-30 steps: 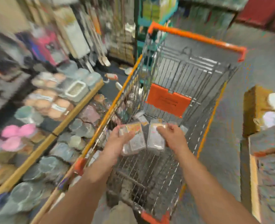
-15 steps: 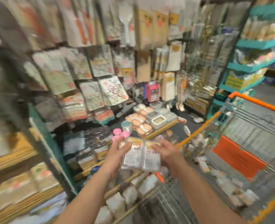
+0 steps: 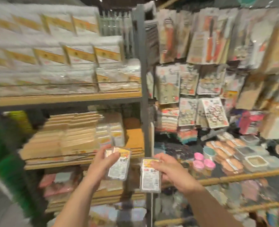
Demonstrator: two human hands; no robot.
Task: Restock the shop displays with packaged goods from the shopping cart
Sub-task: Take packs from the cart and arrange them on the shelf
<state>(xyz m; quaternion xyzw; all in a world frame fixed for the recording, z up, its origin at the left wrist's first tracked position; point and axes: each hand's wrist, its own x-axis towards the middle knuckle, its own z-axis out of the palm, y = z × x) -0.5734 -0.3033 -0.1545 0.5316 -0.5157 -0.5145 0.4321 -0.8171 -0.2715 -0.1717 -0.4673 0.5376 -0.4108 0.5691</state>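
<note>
My left hand point(image 3: 102, 163) grips a clear plastic pack with a yellow label point(image 3: 119, 166), held upright in front of the shelf unit. My right hand point(image 3: 169, 171) grips a second clear pack with a yellow header and white label point(image 3: 150, 176), a little lower and to the right. The two packs are apart, with a gap between them. Both are held in the air before the grey shelf upright point(image 3: 145, 95). The shopping cart is out of view.
A wooden shelf point(image 3: 66, 99) on the left carries white packaged goods; the shelf below holds stacked wooden boards point(image 3: 66, 135). Hanging packets point(image 3: 201, 46) fill the right wall. Pink cups point(image 3: 202, 163) and lidded containers point(image 3: 253, 161) sit on the low display at right.
My view has swung left from the cart to the shelves. The two packs, held side by side earlier, have moved apart, each in its own hand.
</note>
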